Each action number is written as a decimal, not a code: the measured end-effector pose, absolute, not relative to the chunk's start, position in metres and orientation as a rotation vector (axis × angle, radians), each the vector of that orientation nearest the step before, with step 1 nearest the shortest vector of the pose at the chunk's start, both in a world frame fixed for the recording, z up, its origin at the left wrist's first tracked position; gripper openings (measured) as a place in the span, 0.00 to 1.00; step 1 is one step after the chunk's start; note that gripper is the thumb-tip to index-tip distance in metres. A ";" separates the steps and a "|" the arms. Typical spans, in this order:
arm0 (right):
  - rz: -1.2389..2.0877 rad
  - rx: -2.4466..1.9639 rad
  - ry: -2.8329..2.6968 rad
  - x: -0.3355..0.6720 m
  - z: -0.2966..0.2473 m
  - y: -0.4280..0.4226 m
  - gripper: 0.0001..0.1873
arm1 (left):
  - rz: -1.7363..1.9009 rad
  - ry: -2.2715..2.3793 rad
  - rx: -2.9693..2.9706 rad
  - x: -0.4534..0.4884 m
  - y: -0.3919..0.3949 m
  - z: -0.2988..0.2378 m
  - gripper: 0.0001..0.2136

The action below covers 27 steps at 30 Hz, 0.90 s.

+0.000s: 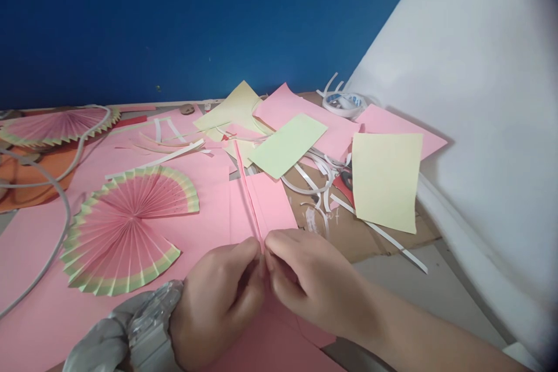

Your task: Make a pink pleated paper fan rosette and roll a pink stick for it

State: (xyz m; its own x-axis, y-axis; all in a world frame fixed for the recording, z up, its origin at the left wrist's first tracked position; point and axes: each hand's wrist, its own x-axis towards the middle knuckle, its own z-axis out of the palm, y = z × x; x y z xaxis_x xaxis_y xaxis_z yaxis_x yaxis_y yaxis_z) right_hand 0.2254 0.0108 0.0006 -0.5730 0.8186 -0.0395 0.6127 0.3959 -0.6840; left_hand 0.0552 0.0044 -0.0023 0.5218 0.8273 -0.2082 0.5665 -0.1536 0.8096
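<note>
Near edge, centre: work zone: both hands meet over a raised pleat in the pink paper sheet (265,200).
Left hand (218,296): fingers clenched in a pinch on the near end of the pleat; a silver metal wristwatch (150,317) sits on the wrist.
Right hand (311,282): fingertips closed on the same pleat, touching the left fingertips.
Pink paper sheet: lies flat on the table, its fold ridge running from the fingers toward the far side.
Technique, judged: keep both pinches on the ridge line, thumbs opposed, and press evenly so the crease stays straight and parallel to the sheet's edge; a skewed pinch would likely fan the pleat.
Left, near: finished pink pleated paper fan with green-yellow rim (124,229), well apart from the hands.
Far left: second pleated pink fan (56,125).
Centre, far: light green paper rectangle (288,145), lying over pink and yellow sheets.
Right: pale yellow paper square (386,180), on brown cardboard (349,232).
Far right: white tape roll (344,103).
Scattered: white paper strips (305,186), between the sheets.
</note>
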 end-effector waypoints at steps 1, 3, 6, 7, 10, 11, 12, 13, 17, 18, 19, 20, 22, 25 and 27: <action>0.948 -1.242 -2.375 0.226 0.000 0.011 0.11 | 0.348 1.150 1.846 0.055 0.004 -0.002 0.07; 0.934 -1.230 -2.414 0.226 -0.002 0.011 0.12 | 0.319 1.150 1.858 0.055 0.004 -0.002 0.07; 0.936 -1.233 -2.452 0.227 -0.001 0.011 0.12 | 0.273 1.164 1.874 0.055 0.005 0.000 0.07; 0.939 -1.233 -2.464 0.228 0.000 0.012 0.11 | 0.260 1.170 1.874 0.056 0.005 0.001 0.07; 0.926 -1.198 -2.503 0.228 0.002 0.013 0.10 | 0.236 1.192 1.858 0.058 0.007 0.003 0.06; 0.917 -1.181 -2.512 0.229 0.003 0.013 0.10 | 0.231 1.197 1.850 0.058 0.007 0.003 0.06; 0.910 -1.167 -2.519 0.229 0.003 0.013 0.09 | 0.227 1.198 1.845 0.059 0.007 0.003 0.07; 0.908 -1.155 -2.523 0.229 0.003 0.013 0.09 | 0.225 1.202 1.843 0.059 0.007 0.004 0.07; 0.963 -1.106 -2.467 0.230 0.002 0.013 0.09 | 0.280 1.155 1.817 0.055 0.007 0.003 0.08; 0.976 -1.100 -2.441 0.230 0.002 0.013 0.09 | 0.313 1.134 1.796 0.054 0.007 0.003 0.09; 0.976 -1.106 -2.417 0.229 0.002 0.013 0.10 | 0.343 1.117 1.771 0.053 0.008 0.002 0.10; 0.968 -1.119 -2.399 0.229 0.002 0.013 0.11 | 0.373 1.106 1.747 0.053 0.008 0.001 0.11; 0.936 -1.165 -2.380 0.227 0.003 0.012 0.13 | 0.435 1.112 1.708 0.052 0.008 -0.001 0.12; 0.953 -1.218 -2.358 0.226 0.005 0.012 0.14 | 0.479 1.123 1.694 0.053 0.007 -0.002 0.12; 0.998 -1.232 -2.330 0.226 0.005 0.013 0.14 | 0.487 1.116 1.695 0.053 0.007 -0.002 0.11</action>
